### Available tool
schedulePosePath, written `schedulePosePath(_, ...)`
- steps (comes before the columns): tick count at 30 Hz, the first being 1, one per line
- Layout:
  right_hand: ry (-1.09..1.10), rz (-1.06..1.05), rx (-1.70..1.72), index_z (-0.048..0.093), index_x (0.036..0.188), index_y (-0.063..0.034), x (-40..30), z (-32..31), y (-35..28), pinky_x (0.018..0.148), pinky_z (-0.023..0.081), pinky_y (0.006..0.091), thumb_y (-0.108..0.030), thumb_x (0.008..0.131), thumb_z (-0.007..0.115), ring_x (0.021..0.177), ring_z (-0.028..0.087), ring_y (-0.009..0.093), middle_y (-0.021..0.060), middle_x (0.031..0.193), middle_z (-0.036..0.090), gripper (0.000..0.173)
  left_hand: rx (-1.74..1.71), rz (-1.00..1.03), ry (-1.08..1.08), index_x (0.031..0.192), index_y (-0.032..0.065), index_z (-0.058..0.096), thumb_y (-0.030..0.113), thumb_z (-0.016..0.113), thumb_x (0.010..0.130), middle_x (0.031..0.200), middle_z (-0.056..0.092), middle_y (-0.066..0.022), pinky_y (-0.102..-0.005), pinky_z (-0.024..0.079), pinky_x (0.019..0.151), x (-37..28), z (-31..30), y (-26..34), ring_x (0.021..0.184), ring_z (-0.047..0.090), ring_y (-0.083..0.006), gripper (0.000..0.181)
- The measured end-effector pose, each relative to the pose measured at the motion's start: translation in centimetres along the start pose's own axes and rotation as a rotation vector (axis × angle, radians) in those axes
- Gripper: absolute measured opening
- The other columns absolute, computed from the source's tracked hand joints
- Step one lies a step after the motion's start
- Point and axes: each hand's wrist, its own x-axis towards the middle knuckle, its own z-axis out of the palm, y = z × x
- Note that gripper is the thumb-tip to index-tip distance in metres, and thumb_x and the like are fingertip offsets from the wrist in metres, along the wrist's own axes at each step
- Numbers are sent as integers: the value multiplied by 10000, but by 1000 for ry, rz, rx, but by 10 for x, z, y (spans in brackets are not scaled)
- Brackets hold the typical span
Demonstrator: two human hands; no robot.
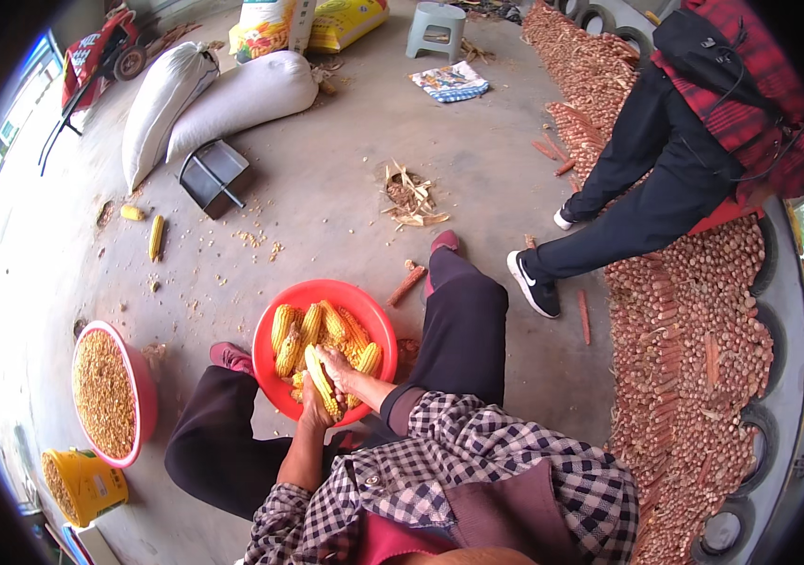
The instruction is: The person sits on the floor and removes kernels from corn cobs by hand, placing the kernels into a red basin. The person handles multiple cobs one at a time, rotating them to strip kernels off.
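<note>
Both bare hands grip one yellow ear of corn (318, 378) over the near part of a red plastic basin (269, 300). My left hand (315, 402) wraps its lower left side, and my right hand (336, 367) lies along its right side. Beneath and beyond them, several ears of corn (310, 323) lie in the basin, with loose kernels among them as far as can be seen. The fingers partly hide the ear and one another. The basin stands between the knees.
A pink basin of kernels (103, 395) and a yellow bucket (94, 487) stand at left. Ahead lie a dustpan (221, 169), white sacks (246, 102) and a grey stool (437, 28). A person (656, 162) stands by the heap of bare cobs (684, 339) at right.
</note>
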Motion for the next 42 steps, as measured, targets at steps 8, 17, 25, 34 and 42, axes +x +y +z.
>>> schedulePosePath(8, 165, 24, -575, 507, 1167, -69, 0, 13, -11, 833, 440, 439, -440, 883, 459, 941, 560, 273, 146, 1023, 591, 470, 84, 28, -70, 984, 195, 534, 702, 159, 838, 615, 528, -9, -230, 367, 321, 18, -14, -1, 380, 450, -147, 647)
schedulePosePath(17, 184, -32, -584, 479, 1129, -81, 10, -4, -6, 643, 457, 415, -379, 903, 416, 833, 569, 262, 146, 949, 583, 380, -53, -50, -158, 931, 177, 554, 670, 280, 845, 664, 558, 2, -241, 424, 406, 29, -25, 2, 471, 511, -133, 571)
schedulePosePath(25, 85, -32, -565, 468, 1091, -96, 8, 3, 3, 515, 445, 402, -345, 909, 406, 791, 568, 244, 138, 919, 572, 315, 56, 123, -289, 1174, 193, 458, 607, 306, 855, 879, 565, -13, -270, 471, 428, 58, -66, 0, 623, 561, -154, 544)
schedulePosePath(34, -61, 194, -123, 455, 1048, -114, 13, -6, -2, 370, 432, 388, -308, 915, 395, 744, 567, 224, 129, 886, 560, 243, 54, -4, -26, 886, 147, 568, 728, 233, 820, 533, 526, -37, -288, 418, 335, 37, -37, 6, 397, 509, -179, 674)
schedulePosePath(42, -21, 374, 350, 531, 1115, -39, 45, 4, -20, 717, 501, 458, -564, 900, 344, 849, 594, 253, 122, 988, 613, 598, 290, 232, 251, 1078, 84, 573, 555, 240, 926, 797, 618, -97, -301, 474, 423, 37, -34, -9, 532, 567, -183, 596)
